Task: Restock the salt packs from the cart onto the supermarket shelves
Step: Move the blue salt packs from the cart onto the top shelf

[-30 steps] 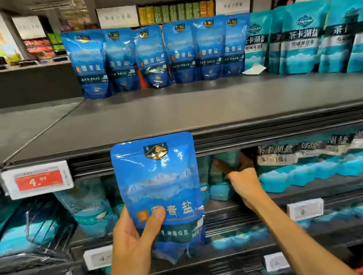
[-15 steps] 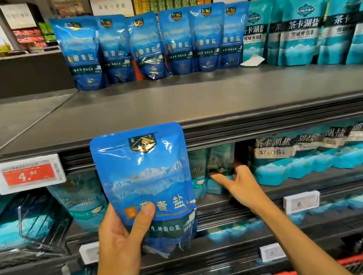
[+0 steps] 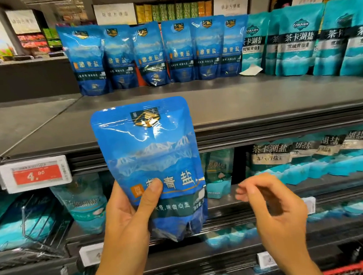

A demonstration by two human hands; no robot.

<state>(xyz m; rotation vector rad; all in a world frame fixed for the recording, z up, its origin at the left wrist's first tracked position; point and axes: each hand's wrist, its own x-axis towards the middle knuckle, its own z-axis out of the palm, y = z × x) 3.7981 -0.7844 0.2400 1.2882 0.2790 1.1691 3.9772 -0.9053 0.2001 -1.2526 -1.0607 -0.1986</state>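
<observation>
Head view
Left hand: grip clamped on the glossy blue plastic salt pouch, thumb across the front near the white lettering, fingers behind it.
Held pouch: upright, lifted in front of the edge of the grey metal top shelf, covering part of that edge and of the shelf below; not touching either.
Right hand: empty, fingers loosely curled and apart, blurred, just to the right of the held pouch and in front of the lower shelf.
Top shelf: front area bare; a row of six matching blue salt pouches stands upright along the back, side by side.
Teal pouches: a row of teal stand-up salt pouches stands to the right of the blue row, with a small white paper slip lying at the foot where the two rows meet.
Price tag: white electronic shelf label with a red panel reading 4.80, clipped to the top shelf edge at left of the held pouch.
Lower shelf: more teal salt packs lined up at right, some behind the held pouch.
Cart: a red plastic rim shows at the bottom right corner.
</observation>
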